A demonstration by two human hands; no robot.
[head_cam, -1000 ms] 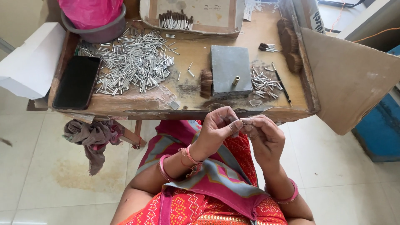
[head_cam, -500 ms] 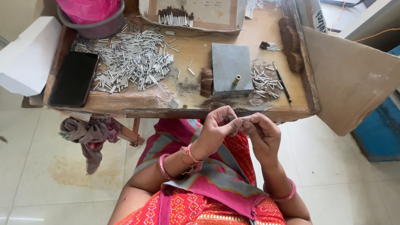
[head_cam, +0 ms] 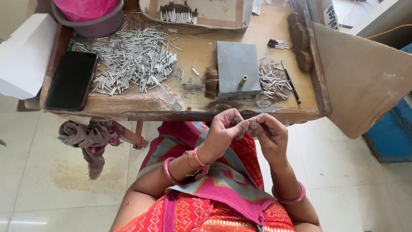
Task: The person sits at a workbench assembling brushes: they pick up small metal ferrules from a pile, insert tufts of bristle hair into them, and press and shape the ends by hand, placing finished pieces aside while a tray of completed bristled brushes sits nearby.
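Small item pinched between fingertips of both hands at frame centre, too small to identify. Left hand and right hand touch at the fingertips, closed on it, just below the wooden table edge. Grey block with brass tube above the hands. Pile of metal tubes upper left, black phone beside it.

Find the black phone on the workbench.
In the head view, the black phone lies flat at the workbench's left end, beside the pile of small metal tubes and below the grey tub.
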